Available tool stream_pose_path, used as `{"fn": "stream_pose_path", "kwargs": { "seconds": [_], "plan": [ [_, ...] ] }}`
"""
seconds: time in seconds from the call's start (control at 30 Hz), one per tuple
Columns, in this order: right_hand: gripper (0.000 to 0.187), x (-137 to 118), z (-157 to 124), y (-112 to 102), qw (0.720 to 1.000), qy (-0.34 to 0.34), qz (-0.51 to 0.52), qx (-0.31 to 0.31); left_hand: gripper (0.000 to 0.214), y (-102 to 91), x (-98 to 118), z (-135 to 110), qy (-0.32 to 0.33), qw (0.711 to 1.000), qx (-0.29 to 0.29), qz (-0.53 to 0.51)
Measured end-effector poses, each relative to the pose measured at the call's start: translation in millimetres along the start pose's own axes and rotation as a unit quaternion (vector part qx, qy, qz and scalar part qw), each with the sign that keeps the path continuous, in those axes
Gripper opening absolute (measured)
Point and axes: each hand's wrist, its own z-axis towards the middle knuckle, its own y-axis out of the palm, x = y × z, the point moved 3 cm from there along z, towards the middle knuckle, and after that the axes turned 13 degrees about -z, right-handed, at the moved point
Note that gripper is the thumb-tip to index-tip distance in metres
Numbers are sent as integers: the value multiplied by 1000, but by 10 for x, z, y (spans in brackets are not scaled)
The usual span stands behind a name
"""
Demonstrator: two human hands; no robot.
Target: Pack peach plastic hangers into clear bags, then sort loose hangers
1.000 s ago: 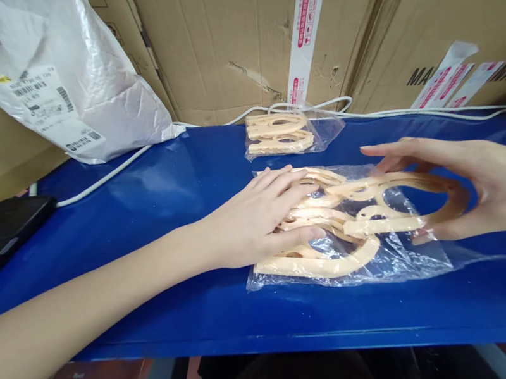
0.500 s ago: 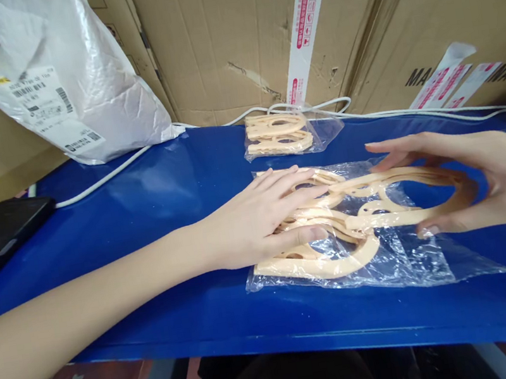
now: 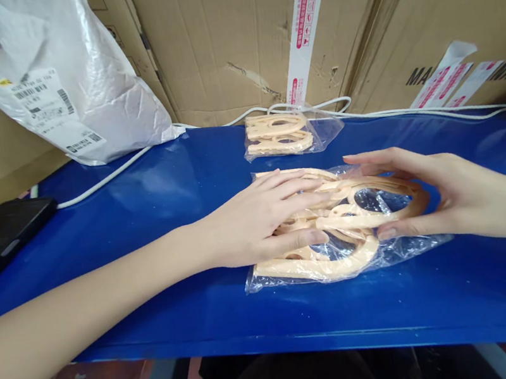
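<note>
Gripping fingers: right hand [image 3: 449, 187] bent in a wide C, thumb and fingers round the curved end of some tan hangers [image 3: 419, 194]
Flat palm: left hand [image 3: 258, 222] spread on the bagged pile [image 3: 327, 267], nothing gripped
What moved: right hand slid left with its hangers, so they overlap the pile more; can't tell if they're fully inside
Clear bag [image 3: 413, 247]: on the blue table [image 3: 197, 323]
Back packet [image 3: 272, 130]: hasn't budged

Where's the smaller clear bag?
In the head view, the smaller clear bag lies just right of center, between the larger clear bag and the cardboard box.
</note>
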Motion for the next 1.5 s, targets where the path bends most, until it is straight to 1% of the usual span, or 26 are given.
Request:
{"fn": "stream_pose_path", "kwargs": {
  "seconds": [0.13, 0.23, 0.33, 0.43, 0.53, 0.67, 0.77, 0.87, 0.97, 1.1, 1.2, 1.27, 1.33, 1.5],
  "plan": [
    [75, -7, 9, 24, 1000, -14, 3, 22, 55, -12, 7, 0, 2, 1000, 0, -3],
    [75, -12, 7, 38, 999, -13, 12, 46, 60, -7, 2, -11, -19, 1000, 3, 3],
    [77, -10, -5, 28, 997, -9, 10, 71, 68, 8, -11, -27, -38, 999, 21, 2],
    [80, 6, -4, 28, 997, -10, 18, 77, 68, 18, -14, -33, -31, 999, 43, 7],
    [77, 19, 17, 54, 998, -23, 10, 60, 62, 19, -5, -27, -7, 998, 56, 13],
    [71, 2, 50, 86, 999, -47, -3, 25, 51, 30, -5, -16, 9, 999, 44, 21],
    [71, -20, 59, 94, 998, -50, -1, 27, 51, 27, -20, -13, 14, 999, 45, 20],
    [70, -28, 54, 125, 998, -52, 14, 30, 50, 23, -37, -12, 19, 999, 27, 18],
    [70, -13, 44, 174, 998, -46, 31, 32, 49, 17, -52, -10, 18, 1000, 10, 18],
    [74, 14, 20, 239, 999, -33, 35, 25, 49, 21, -52, -7, 25, 999, 8, 20],
    [71, 25, 0, 257, 999, -11, 31, 13, 50, 38, -51, -4, 18, 999, -7, 26],
    [68, 19, -4, 240, 1000, -1, 27, 5, 51, 45, -50, -5, 11, 999, -15, 31],
    [67, 0, 1, 198, 1000, -8, 7, -1, 51, 44, -47, -9, 4, 999, -12, 33],
    [62, -38, 30, 35, 998, -43, -53, 7, 53, 26, -46, -22, -10, 999, 18, 38]
  ]
}}
